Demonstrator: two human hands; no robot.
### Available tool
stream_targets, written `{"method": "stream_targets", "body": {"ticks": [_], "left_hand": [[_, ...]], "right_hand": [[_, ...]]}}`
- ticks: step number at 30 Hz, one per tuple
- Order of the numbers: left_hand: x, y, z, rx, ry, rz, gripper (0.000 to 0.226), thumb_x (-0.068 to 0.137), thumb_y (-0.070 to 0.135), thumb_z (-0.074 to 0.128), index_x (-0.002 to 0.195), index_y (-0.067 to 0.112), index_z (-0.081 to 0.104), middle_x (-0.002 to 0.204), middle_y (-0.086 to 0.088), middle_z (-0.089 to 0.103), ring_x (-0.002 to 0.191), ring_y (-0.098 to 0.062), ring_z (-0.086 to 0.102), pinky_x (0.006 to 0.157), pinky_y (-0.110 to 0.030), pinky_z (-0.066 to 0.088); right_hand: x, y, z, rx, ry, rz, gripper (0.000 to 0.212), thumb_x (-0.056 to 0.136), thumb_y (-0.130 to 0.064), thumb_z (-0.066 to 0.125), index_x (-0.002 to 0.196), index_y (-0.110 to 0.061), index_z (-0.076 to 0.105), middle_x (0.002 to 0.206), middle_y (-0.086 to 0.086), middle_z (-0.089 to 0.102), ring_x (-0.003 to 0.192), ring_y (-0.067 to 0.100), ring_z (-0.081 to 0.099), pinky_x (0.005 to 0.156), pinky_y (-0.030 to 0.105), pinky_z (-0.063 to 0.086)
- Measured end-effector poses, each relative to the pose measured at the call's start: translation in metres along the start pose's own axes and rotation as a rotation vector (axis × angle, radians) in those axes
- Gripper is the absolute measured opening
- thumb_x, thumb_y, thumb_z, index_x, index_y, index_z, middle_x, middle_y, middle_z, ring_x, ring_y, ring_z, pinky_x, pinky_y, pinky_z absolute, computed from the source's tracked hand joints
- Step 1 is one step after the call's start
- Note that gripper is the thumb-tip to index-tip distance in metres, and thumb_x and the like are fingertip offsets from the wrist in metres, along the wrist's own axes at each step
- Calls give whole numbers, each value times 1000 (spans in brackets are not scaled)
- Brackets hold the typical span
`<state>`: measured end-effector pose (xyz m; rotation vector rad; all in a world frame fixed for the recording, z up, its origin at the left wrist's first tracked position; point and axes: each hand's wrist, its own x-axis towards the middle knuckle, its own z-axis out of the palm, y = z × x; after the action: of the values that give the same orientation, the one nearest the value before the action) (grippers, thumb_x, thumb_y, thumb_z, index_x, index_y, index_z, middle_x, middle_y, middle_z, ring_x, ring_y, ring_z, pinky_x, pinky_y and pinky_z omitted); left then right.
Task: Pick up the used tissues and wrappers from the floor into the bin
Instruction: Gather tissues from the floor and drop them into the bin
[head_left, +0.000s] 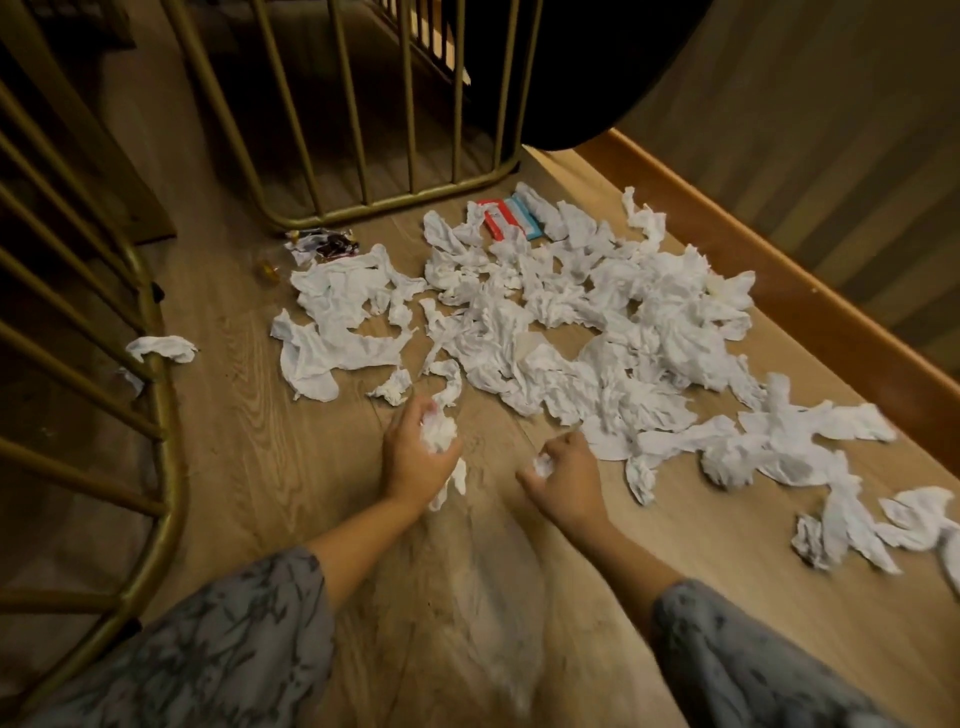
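Tissues (597, 332) lie in a big crumpled heap on wooden floor (249, 467), spreading from mid-frame toward the right skirting. Left hand (415, 457) grips a wad of tissue (439, 434), a tail hanging below the palm. Right hand (566, 478) is curled round a small scrap (543, 464), just beside the heap's near edge. Red-blue wrapper (511, 218) sits at the heap's far side, dark wrappers (327, 244) by the gold chair frame (363, 104). Lone tissue (163, 347) lies far left.

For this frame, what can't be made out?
Head view:
- Bin: not in frame.
- Tissues at the right edge: cut off.
- Small yellowish item by the dark wrappers: too small to identify.
- Left hand and right hand: each hides how much tissue it grips.
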<state>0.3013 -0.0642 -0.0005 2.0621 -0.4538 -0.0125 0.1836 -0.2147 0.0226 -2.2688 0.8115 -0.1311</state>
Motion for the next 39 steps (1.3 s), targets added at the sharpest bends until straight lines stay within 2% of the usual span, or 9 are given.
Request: {"method": "stream_targets", "body": {"ticks": [5, 8, 10, 14, 17, 20, 24, 31, 39], "left_hand": [[43, 94, 15, -4, -51, 106, 28, 67, 14, 77, 93, 8, 68, 98, -9, 58, 91, -24, 58, 71, -22, 41], [60, 158, 22, 44, -163, 241, 29, 68, 17, 81, 91, 8, 65, 94, -6, 51, 81, -22, 53, 65, -24, 38], [65, 196, 32, 97, -212, 323, 29, 70, 23, 81, 88, 8, 64, 90, -5, 48, 78, -21, 50, 59, -20, 30], [64, 277, 62, 155, -243, 388, 42, 73, 39, 79, 99, 9, 65, 102, -10, 53, 96, -25, 53, 71, -20, 33], [57, 339, 88, 137, -284, 325, 62, 74, 54, 73, 116, 9, 63, 121, -10, 57, 113, -26, 53, 88, -31, 46], [40, 385, 120, 117, -310, 349, 60, 81, 64, 58, 109, 11, 64, 113, -6, 62, 103, -21, 59, 75, -26, 48], [2, 419, 157, -32, -390, 354, 50, 90, 60, 45, 73, 15, 60, 95, -9, 65, 85, -22, 62, 72, -32, 53], [-86, 446, 248, -425, -589, 67, 40, 94, 45, 49, 75, 14, 66, 74, -2, 67, 76, -18, 64, 68, -31, 54], [-205, 495, 307, -549, -928, 363, 36, 87, 43, 62, 62, 21, 51, 69, 4, 56, 65, -10, 51, 53, -9, 34]], "right_hand": [[42, -25, -109, 44, -21, -87, 19, 76, -12, 70, 71, -8, 51, 74, 24, 63, 56, 29, 61, 52, 41, 51], [53, -36, -178, 94, 38, -150, 18, 81, -14, 72, 92, -9, 59, 83, 10, 64, 60, 19, 62, 47, 26, 50], [55, -38, -218, 187, 147, -157, 15, 83, -25, 74, 93, -15, 66, 88, -3, 65, 65, 7, 61, 52, 13, 48], [43, -29, -268, 610, 455, -7, 23, 82, -43, 73, 74, -21, 69, 80, -4, 68, 73, 14, 64, 64, 33, 57], [27, -22, -291, 840, 687, 110, 27, 88, -42, 67, 78, -16, 68, 77, 3, 68, 73, 19, 64, 58, 27, 53], [14, -9, -309, 934, 861, 189, 31, 91, -43, 62, 79, -15, 66, 76, 2, 66, 74, 17, 63, 60, 23, 49], [-4, 24, -342, 822, 1029, 181, 33, 92, -42, 59, 72, -17, 63, 70, -1, 65, 72, 17, 63, 62, 22, 50], [-99, 132, -404, 593, 1375, 352, 30, 93, -38, 61, 74, -14, 64, 70, 1, 64, 65, 12, 60, 55, 18, 46], [-204, 202, -445, 538, 1701, 624, 24, 92, -35, 63, 76, -19, 58, 75, -4, 60, 69, 8, 55, 59, 21, 42]]}}
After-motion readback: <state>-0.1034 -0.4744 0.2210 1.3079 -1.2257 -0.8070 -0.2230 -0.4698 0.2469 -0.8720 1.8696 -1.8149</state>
